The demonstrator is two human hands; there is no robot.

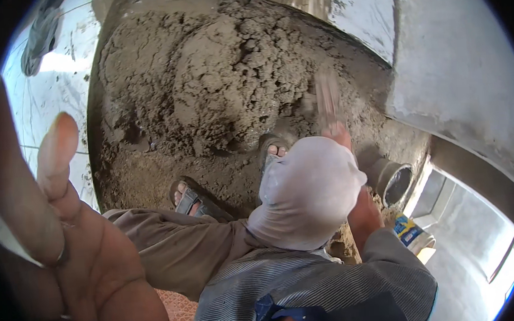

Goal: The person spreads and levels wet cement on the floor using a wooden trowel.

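I am seeing a broad heap of brown mud (222, 74) lying in the middle of the far floor, with lumps and cracks running across its top. The right hand (337, 131) is reaching past the knee (312, 189) toward the heap's right edge, and a blurred streak is covering its far end, so I cannot tell whether it is gripping anything. The left hand (95, 256) is looming close to my camera at near left, its fingers spreading apart and loosely bending. Sandals (198, 202) are resting at the heap's near edge. To the right, a short pipe (380, 173) is lying near a blue and yellow bag (407, 231), while white tiles (76, 48) are stretching along the far left.
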